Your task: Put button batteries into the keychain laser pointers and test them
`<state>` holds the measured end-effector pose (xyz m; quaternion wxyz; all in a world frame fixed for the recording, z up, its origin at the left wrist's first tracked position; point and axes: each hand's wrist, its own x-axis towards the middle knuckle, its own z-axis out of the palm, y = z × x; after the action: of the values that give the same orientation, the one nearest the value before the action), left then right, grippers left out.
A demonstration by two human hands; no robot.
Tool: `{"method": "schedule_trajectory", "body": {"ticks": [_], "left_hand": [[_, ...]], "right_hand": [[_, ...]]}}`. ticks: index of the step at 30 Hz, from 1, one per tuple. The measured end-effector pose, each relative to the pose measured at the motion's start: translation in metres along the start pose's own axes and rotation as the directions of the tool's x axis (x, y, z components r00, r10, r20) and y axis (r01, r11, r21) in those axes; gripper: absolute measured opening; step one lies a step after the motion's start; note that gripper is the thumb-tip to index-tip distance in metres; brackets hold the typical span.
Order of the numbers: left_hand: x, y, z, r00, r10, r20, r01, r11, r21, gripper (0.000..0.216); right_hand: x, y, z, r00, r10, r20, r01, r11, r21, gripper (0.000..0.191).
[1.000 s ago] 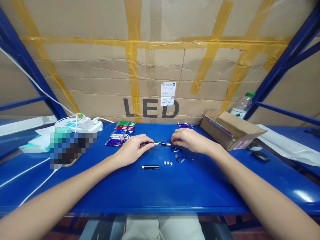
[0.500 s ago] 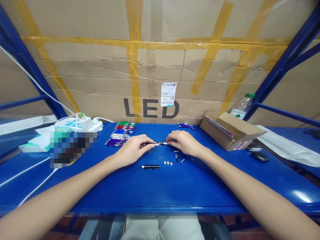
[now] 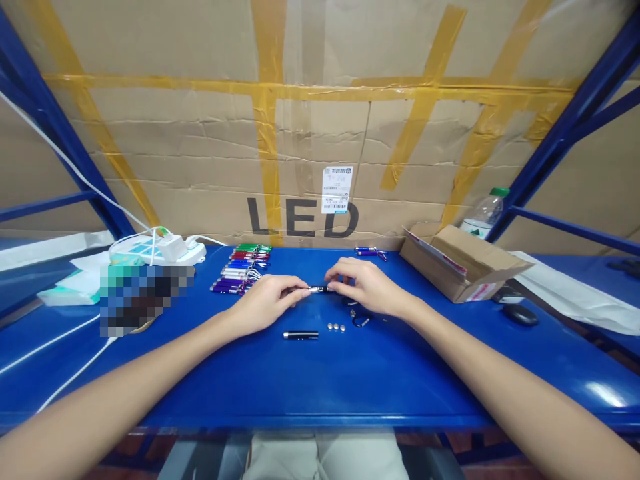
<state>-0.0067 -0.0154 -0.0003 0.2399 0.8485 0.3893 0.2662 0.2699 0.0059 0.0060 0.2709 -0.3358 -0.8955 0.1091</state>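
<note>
My left hand (image 3: 267, 300) pinches the left end of a small silver flashlight (image 3: 317, 289) held just above the blue table (image 3: 320, 380). My right hand (image 3: 363, 285) is closed on its right end, covering most of it. In front of the hands lie a black flashlight tube (image 3: 301, 335), three button cells (image 3: 337, 327) in a row and a carabiner clip (image 3: 359, 320), partly hidden by my right hand.
A row of several coloured mini flashlights (image 3: 243, 267) lies back left, two more (image 3: 371, 252) back centre. An open cardboard box (image 3: 463, 260) and a plastic bottle (image 3: 484, 212) stand right. A power strip (image 3: 160, 250) with cables sits left, a mouse (image 3: 521, 313) right.
My right hand has slid left along the silver flashlight toward my left hand, so less of it shows. The left hand and the parts on the table have stayed put.
</note>
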Motion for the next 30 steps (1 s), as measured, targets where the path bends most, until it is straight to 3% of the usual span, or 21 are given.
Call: {"method": "schedule_trajectory", "body": {"ticks": [4, 9, 14, 30], "left_hand": [[0.0, 0.003, -0.001, 0.999, 0.007, 0.032, -0.007, 1.0, 0.011, 0.041], [0.0, 0.004, -0.001, 0.999, 0.006, 0.053, -0.005, 1.0, -0.017, 0.053], [-0.001, 0.0, 0.002, 1.0, -0.008, 0.02, 0.01, 0.998, -0.061, 0.036], [-0.001, 0.0, 0.0, 0.997, 0.076, 0.012, -0.075, 0.997, -0.032, 0.033]], "right_hand": [[0.0, -0.011, 0.0, 0.999, -0.026, 0.039, 0.022, 0.995, 0.096, 0.011], [0.0, -0.018, 0.001, 0.996, -0.08, 0.047, 0.075, 0.993, 0.095, 0.013], [-0.001, -0.021, 0.001, 0.998, -0.062, 0.005, 0.062, 0.993, 0.099, 0.013], [-0.002, -0.024, 0.0, 0.992, -0.123, 0.029, 0.121, 0.992, 0.046, 0.016]]}}
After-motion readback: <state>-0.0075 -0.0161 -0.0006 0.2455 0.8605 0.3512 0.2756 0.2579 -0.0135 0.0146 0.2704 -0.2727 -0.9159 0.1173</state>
